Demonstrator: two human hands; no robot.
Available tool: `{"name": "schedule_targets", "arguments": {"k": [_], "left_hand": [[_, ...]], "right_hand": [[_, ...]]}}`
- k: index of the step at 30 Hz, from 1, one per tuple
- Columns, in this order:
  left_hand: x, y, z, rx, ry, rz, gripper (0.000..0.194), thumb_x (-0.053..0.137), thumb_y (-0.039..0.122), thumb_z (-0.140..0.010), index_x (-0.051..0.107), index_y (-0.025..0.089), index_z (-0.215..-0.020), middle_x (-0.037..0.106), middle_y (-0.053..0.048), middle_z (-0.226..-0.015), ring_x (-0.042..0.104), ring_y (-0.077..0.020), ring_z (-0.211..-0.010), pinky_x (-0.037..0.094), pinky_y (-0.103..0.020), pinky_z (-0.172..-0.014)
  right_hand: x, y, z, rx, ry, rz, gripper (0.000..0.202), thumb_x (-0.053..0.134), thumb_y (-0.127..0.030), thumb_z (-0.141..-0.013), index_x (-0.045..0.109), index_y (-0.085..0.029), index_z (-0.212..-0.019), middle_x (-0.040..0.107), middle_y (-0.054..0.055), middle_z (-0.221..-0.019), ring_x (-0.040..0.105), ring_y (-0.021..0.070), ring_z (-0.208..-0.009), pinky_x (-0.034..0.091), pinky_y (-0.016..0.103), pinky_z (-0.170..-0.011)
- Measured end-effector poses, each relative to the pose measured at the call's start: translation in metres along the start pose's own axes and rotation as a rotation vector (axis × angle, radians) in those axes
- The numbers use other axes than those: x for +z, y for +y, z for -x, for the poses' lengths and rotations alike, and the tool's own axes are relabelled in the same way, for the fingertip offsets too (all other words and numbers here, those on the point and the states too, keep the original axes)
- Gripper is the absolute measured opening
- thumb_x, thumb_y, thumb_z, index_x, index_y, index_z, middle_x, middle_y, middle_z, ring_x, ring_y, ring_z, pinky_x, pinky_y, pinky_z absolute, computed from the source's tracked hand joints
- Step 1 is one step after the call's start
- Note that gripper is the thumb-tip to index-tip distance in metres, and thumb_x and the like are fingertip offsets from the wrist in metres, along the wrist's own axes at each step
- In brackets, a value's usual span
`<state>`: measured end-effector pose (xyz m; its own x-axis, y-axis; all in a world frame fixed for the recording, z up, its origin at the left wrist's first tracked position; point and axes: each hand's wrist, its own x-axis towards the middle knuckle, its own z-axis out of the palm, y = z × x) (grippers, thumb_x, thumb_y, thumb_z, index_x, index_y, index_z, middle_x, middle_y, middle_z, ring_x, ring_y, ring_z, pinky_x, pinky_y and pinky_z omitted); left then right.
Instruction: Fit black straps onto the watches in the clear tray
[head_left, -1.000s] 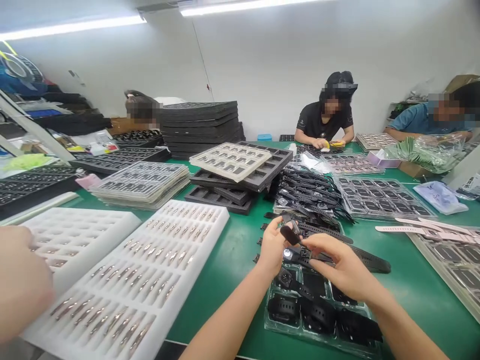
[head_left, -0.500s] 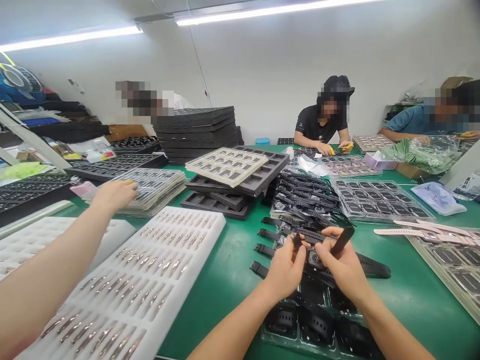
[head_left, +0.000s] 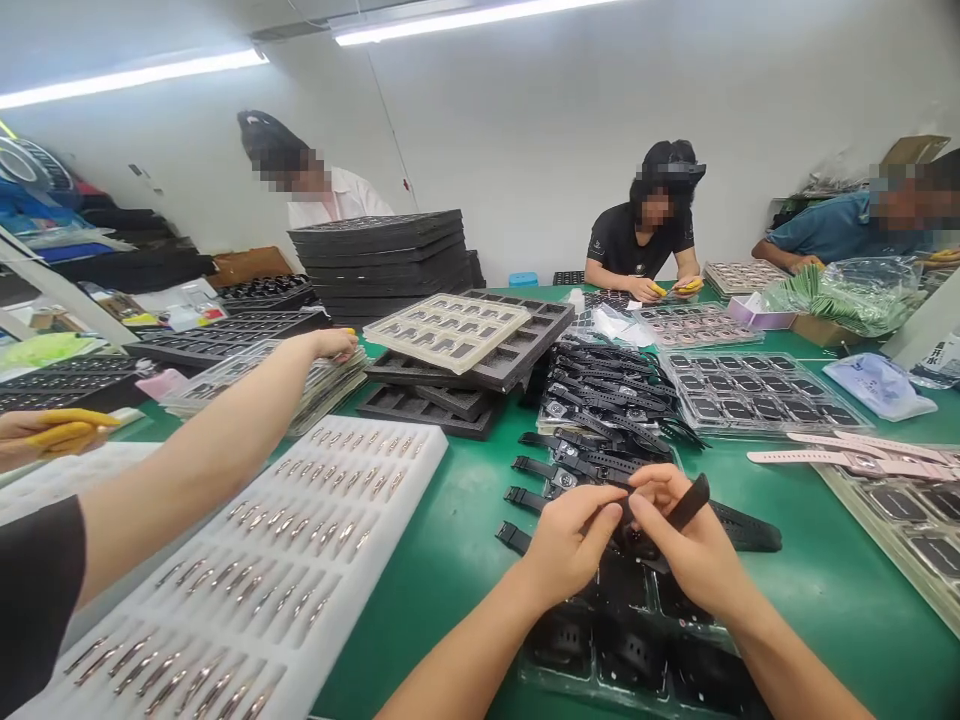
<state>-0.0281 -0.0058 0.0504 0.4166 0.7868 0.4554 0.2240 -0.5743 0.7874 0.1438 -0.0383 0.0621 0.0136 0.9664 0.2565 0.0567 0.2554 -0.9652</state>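
Both forearms extend forward from the lower frame edge, converging. Left hand (head_left: 574,540): thumb and fingers pinched together. Right hand (head_left: 682,535): fingers curled, thumb extended toward left fingertips. Hands close together; wrists roughly level.

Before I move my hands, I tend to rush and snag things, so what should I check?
1. Black strap in the right hand: ok.
2. What the left hand pinches visible: cannot tell, fingers hide it.
3. Space beside the left hand free of loose straps: not ok, some lie close by.
4. Co-worker's arm away from both hands: ok, over the white tray.
5. Pink straps apart from both hands: ok.
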Motion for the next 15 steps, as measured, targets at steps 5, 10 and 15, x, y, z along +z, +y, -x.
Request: {"name": "schedule_targets", "arguments": {"k": [5, 10, 15], "left_hand": [[0.003, -0.003, 0.000, 0.036, 0.027, -0.019, 0.031, 0.066, 0.042, -0.091, 0.071, 0.018, -0.110, 0.076, -0.008, -0.091, 0.065, -0.0188, -0.072, 0.055, -0.031, -0.068], [0.002, 0.004, -0.002, -0.025, -0.001, 0.015, 0.025, 0.065, 0.035, -0.090, 0.071, 0.018, -0.108, 0.074, -0.007, -0.088, 0.062, -0.0163, -0.067, 0.052, -0.028, -0.065], [-0.003, 0.006, -0.005, -0.030, -0.008, 0.049, 0.026, 0.069, 0.035, -0.086, 0.073, 0.017, -0.104, 0.074, -0.008, -0.088, 0.064, -0.0176, -0.069, 0.054, -0.030, -0.068]], "right_hand": [[0.003, -0.002, 0.001, -0.038, 0.042, 0.019, 0.023, 0.063, -0.048, -0.095, 0.061, -0.026, -0.101, 0.060, -0.002, -0.073, 0.059, 0.0178, -0.066, 0.050, 0.029, -0.063], [0.002, 0.000, 0.001, -0.020, 0.100, 0.017, 0.023, 0.064, -0.048, -0.094, 0.060, -0.026, -0.100, 0.059, -0.002, -0.071, 0.057, 0.0176, -0.066, 0.049, 0.029, -0.063], [0.004, -0.003, 0.000, 0.031, 0.159, -0.060, 0.027, 0.070, -0.050, -0.090, 0.059, -0.027, -0.099, 0.062, -0.002, -0.071, 0.062, 0.0183, -0.067, 0.054, 0.029, -0.063]]}}
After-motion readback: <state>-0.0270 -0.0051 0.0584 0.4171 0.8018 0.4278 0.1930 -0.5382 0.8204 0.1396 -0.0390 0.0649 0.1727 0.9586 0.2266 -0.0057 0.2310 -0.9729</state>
